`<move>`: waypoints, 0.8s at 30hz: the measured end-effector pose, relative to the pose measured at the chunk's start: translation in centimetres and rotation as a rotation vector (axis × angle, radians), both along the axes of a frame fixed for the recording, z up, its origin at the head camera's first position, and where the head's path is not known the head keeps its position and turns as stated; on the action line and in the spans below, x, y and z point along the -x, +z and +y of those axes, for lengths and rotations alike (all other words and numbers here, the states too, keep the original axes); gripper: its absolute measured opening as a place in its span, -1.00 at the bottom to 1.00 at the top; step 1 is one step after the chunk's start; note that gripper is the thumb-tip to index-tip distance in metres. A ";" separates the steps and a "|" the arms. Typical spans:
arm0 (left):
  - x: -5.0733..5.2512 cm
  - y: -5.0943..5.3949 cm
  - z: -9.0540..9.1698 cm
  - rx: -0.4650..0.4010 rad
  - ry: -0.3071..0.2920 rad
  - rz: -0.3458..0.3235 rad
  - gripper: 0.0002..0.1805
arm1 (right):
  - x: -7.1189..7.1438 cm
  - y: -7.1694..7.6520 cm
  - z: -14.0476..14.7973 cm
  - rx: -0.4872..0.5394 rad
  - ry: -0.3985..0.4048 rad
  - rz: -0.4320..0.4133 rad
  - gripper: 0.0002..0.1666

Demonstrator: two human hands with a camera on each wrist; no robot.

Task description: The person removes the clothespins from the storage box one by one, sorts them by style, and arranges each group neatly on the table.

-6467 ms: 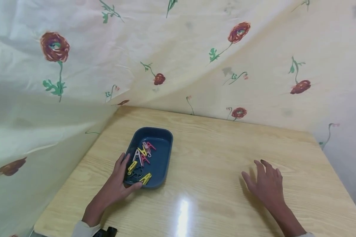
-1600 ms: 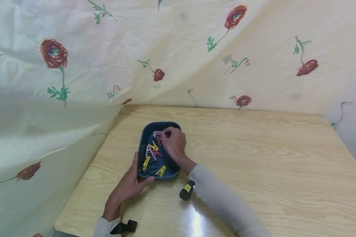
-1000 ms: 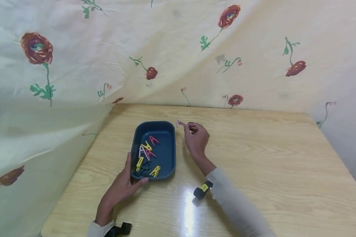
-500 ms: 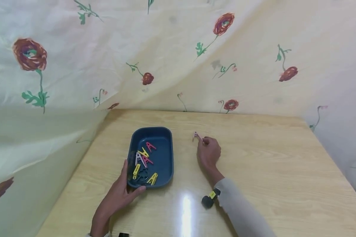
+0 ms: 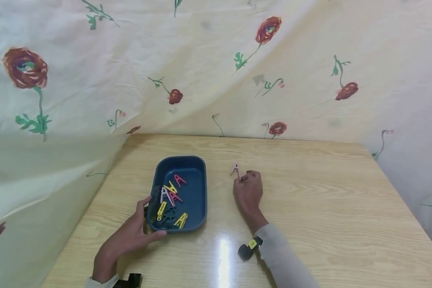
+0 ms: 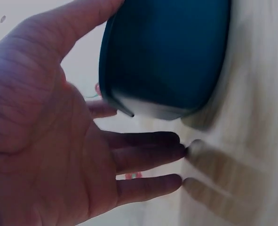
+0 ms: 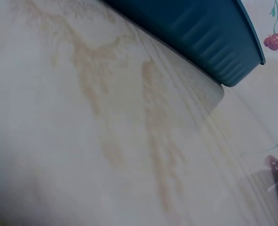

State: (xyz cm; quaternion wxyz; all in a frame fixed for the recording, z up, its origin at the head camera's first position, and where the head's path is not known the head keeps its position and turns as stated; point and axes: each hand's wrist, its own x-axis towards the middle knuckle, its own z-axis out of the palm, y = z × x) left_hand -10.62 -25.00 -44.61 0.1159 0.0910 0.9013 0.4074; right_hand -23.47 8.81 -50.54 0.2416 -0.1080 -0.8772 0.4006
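Observation:
A pale pink clothespin (image 5: 235,171) is pinched in my right hand (image 5: 249,195), just over or on the table right of the tray; the frame does not settle contact. My left hand (image 5: 127,237) spans the near left corner of the dark blue tray (image 5: 198,200), thumb along the front edge. In the left wrist view its fingers (image 6: 148,157) extend straight beside the tray wall (image 6: 162,52). Inside lie red clothespins (image 5: 179,180), yellow clothespins (image 5: 181,221), a pale pink clothespin (image 5: 165,195) and a dark ring-shaped piece (image 5: 169,215). Clothespin and right fingers are barely visible in the right wrist view.
The pale wooden table (image 5: 309,212) stretches right of the tray. A flowered cloth (image 5: 209,72) hangs along its back and left edges. Black camera mounts (image 5: 250,248) sit at both wrists.
My right hand went into the tray, lifted out the pale pink clothespin and carried it right, then lower and nearer over the table. My left hand stays at the tray's corner.

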 end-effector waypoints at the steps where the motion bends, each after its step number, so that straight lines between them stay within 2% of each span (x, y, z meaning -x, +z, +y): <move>1: 0.3 0.0 -0.2 0.002 -0.021 -0.003 0.24 | -0.1 -0.1 0.1 -0.008 0.009 -0.002 -0.89; 8: 2.9 -0.1 -0.8 -0.040 -0.140 -0.010 0.41 | -0.5 -0.3 0.2 -0.075 0.080 -0.011 -0.89; 12: 3.7 0.3 -1.5 -0.020 -0.178 -0.049 0.55 | -1.0 0.0 -0.2 -0.080 0.101 -0.035 -0.90; 17: 4.3 0.6 -1.8 0.008 -0.233 -0.114 0.60 | -1.6 0.0 -0.4 -0.097 0.091 -0.043 -0.90; 20: 5.1 1.1 -1.7 0.023 -0.260 -0.141 0.62 | -1.4 0.1 -0.3 -0.098 0.084 -0.033 -0.91; 24: 6.4 2.3 -1.4 0.058 -0.256 -0.161 0.64 | -0.5 0.4 -0.1 -0.092 0.079 -0.010 -0.92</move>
